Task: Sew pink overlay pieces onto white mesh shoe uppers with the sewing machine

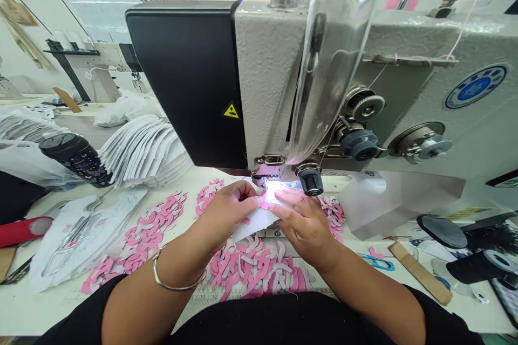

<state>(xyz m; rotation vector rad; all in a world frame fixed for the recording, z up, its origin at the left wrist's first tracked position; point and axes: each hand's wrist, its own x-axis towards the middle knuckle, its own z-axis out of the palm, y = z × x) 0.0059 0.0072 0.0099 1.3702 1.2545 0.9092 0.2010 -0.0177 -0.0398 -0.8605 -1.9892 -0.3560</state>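
A white textured fabric piece lies under the lit needle area of a sewing machine, with a small pink strip on it. My left hand pinches the fabric's left side and the strip's edge between thumb and forefinger. On the other side, my right hand holds the fabric down, thumb and fingers close to the strip and presser foot. Glare and my fingers hide the needle point. Many curved pink and white fabric strips are heaped in front of my hands.
More pink strips spread leftward. Beyond them stand a fanned stack of white pieces and a dark bottle. At right are blue thread snips, a brown strip and a black thread cone. The machine head overhangs my hands.
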